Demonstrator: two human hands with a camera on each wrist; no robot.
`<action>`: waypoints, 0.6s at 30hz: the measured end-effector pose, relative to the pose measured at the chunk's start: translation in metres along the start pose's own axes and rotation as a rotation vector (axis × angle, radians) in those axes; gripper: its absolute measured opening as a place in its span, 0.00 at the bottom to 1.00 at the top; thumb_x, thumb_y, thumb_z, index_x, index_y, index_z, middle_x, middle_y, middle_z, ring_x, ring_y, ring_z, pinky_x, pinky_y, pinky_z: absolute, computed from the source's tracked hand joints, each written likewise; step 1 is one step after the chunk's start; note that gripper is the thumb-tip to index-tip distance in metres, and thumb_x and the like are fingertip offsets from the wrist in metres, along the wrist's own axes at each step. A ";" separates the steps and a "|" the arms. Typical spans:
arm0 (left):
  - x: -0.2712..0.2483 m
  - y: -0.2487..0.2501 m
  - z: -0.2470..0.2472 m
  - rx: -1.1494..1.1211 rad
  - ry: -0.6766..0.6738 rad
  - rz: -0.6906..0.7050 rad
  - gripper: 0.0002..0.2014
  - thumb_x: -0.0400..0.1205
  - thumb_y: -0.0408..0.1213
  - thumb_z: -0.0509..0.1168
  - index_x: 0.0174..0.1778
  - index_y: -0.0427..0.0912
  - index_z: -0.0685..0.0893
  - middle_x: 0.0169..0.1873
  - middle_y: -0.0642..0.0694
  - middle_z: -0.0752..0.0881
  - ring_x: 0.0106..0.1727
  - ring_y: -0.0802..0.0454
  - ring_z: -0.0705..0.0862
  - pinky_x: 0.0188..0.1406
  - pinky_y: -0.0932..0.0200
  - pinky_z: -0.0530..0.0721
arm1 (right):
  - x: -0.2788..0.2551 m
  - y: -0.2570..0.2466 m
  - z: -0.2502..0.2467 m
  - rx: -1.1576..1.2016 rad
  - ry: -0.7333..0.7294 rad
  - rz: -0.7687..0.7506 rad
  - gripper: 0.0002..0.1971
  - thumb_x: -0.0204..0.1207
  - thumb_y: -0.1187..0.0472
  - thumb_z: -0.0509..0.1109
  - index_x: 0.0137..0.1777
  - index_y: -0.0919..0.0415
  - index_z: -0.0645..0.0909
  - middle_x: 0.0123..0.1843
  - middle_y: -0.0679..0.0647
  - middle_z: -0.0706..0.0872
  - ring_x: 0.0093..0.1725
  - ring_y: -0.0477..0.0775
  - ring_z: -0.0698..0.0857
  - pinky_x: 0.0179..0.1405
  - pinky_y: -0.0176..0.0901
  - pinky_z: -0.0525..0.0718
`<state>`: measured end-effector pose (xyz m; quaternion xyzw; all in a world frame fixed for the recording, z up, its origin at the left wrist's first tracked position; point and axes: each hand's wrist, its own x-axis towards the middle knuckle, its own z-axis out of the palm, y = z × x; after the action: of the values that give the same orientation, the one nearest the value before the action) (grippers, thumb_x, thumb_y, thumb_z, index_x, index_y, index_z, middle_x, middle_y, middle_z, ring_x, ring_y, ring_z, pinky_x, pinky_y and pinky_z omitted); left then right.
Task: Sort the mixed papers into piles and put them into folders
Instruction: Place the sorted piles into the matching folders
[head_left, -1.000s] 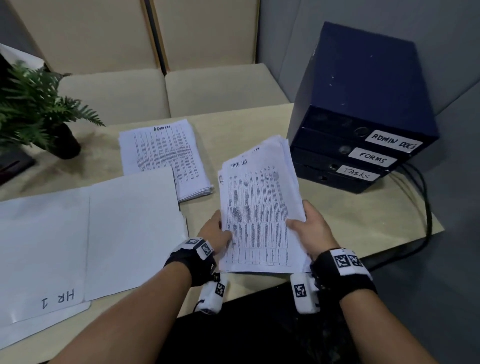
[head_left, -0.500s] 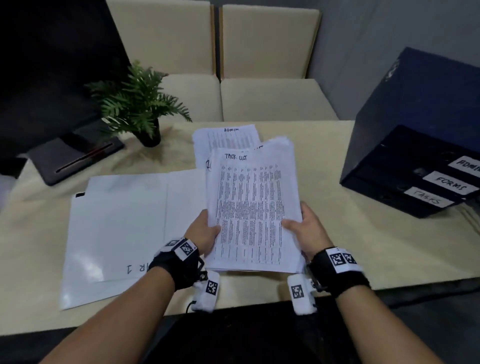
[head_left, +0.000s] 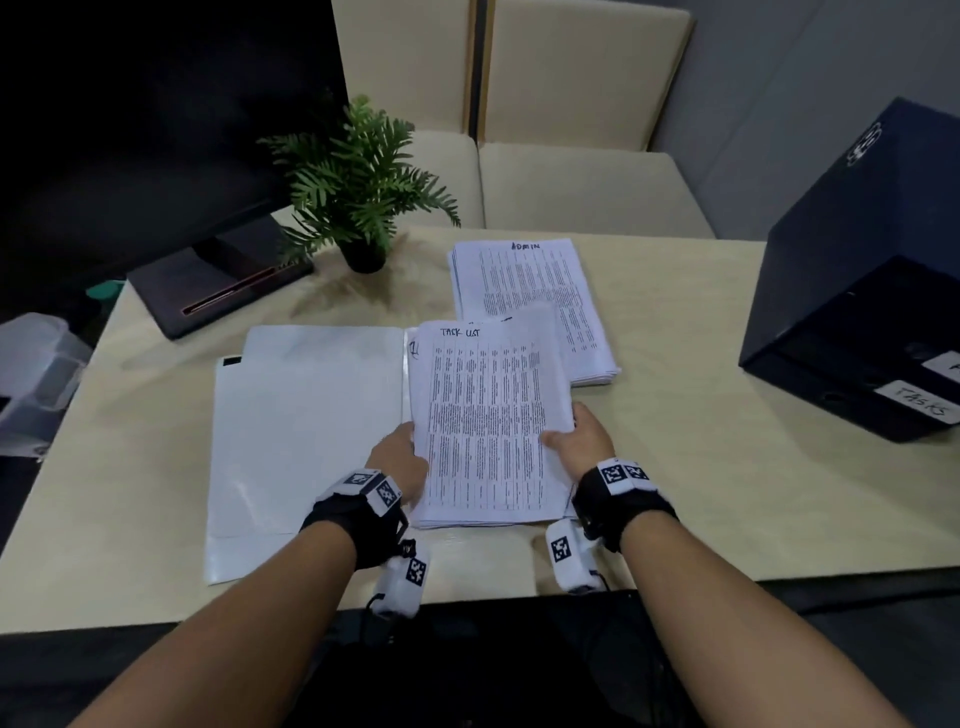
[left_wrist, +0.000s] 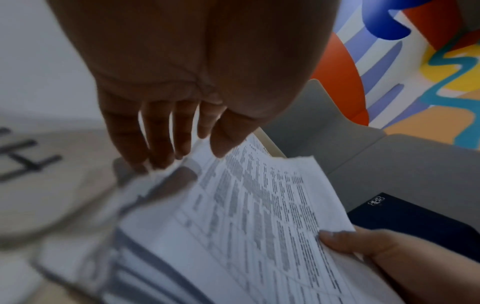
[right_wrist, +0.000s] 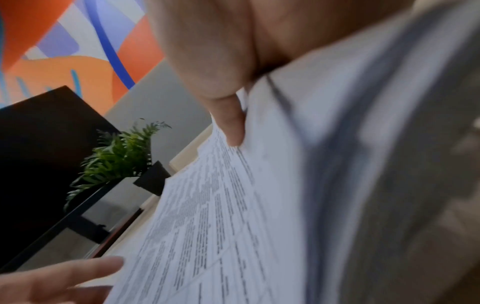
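Observation:
A thick stack of printed sheets headed "TASK LIST" (head_left: 488, 415) is held over the right half of an open white folder (head_left: 306, 426) that lies flat on the table. My left hand (head_left: 400, 457) pinches the stack's left edge, with the thumb (left_wrist: 221, 142) on top and the fingers beneath. My right hand (head_left: 582, 441) grips the right edge, its thumb (right_wrist: 230, 121) pressed on the top sheet (right_wrist: 221, 226). A second pile headed "ADMIN" (head_left: 530, 296) lies behind the held stack, partly hidden by it.
A dark blue drawer box (head_left: 857, 270) with a "TASKS" label (head_left: 922, 402) stands at the right. A potted fern (head_left: 358, 182) and a dark monitor base (head_left: 218, 286) sit at the back left. Beige seats (head_left: 571, 182) lie beyond the table (head_left: 675, 467).
Both hands have carried the task list stack leftward, from in front of the drawer box to over the open folder's right half. The head view has swung left with it.

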<state>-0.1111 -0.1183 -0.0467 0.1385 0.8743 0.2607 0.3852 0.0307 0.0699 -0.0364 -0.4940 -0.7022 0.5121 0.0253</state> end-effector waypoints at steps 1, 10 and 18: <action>0.000 -0.004 -0.003 0.015 0.013 0.011 0.29 0.82 0.29 0.59 0.80 0.43 0.63 0.71 0.40 0.75 0.69 0.43 0.76 0.66 0.55 0.73 | 0.003 0.002 0.001 -0.014 0.015 0.011 0.15 0.76 0.66 0.73 0.62 0.61 0.77 0.56 0.56 0.86 0.52 0.57 0.85 0.51 0.43 0.82; -0.002 -0.083 -0.079 0.236 0.322 -0.332 0.31 0.75 0.42 0.68 0.75 0.47 0.68 0.74 0.37 0.66 0.73 0.33 0.67 0.71 0.40 0.70 | 0.018 0.025 0.004 -0.120 0.073 0.102 0.28 0.72 0.44 0.73 0.69 0.57 0.77 0.64 0.58 0.83 0.58 0.62 0.85 0.62 0.56 0.83; -0.013 -0.112 -0.089 0.251 0.278 -0.450 0.39 0.71 0.38 0.69 0.77 0.42 0.59 0.69 0.34 0.64 0.70 0.29 0.65 0.61 0.36 0.74 | 0.010 0.024 0.005 -0.027 0.063 0.119 0.20 0.83 0.55 0.65 0.73 0.59 0.73 0.66 0.54 0.83 0.62 0.59 0.83 0.64 0.50 0.79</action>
<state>-0.1737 -0.2472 -0.0514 -0.0492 0.9529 0.0748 0.2898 0.0387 0.0737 -0.0610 -0.5510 -0.6774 0.4872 0.0102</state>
